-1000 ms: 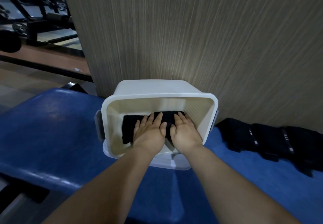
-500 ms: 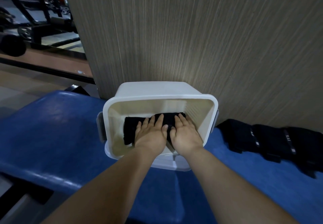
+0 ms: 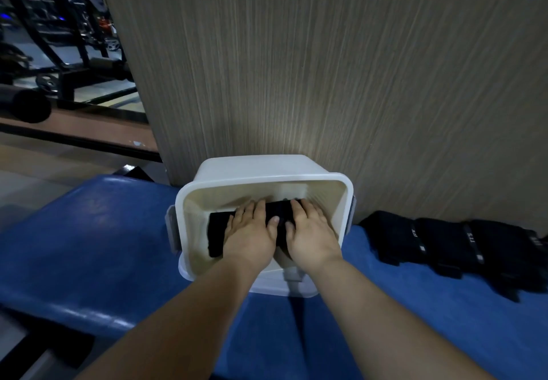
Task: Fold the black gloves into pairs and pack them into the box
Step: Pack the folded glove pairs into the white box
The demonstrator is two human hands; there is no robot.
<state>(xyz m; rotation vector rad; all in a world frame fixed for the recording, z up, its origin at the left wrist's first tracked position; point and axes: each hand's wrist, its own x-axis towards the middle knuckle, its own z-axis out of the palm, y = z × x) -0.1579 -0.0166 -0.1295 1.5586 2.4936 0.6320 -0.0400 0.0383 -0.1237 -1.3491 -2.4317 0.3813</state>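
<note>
A white plastic box with rounded corners (image 3: 261, 166) stands on the blue padded counter (image 3: 89, 246), its far side against a grey-brown wood-grain wall panel (image 3: 326, 68). The open mouth faces the camera.

Inside, on the box floor, lies a folded bundle of black fabric gloves (image 3: 216, 234). Its long axis runs left to right, and its left end reaches almost to the left wall of the box. Which way the glove fingers point cannot be told.

Both hands are inside the box, lying palm down on the bundle side by side. The left hand (image 3: 249, 231) covers the middle of the bundle and the right hand (image 3: 311, 231) covers its right part. Each grip is flat and open, the fingers straight and pointing toward the far wall, pressing on the gloves without curling round them. The two thumbs point toward each other, with a strip of black fabric showing between them.

To the right of the box, a row of loose black gloves with thin white-marked bands (image 3: 444, 243) lies on the counter at the foot of the panel, stretching left to right. Dark gym equipment (image 3: 59, 38) stands at the far left.
</note>
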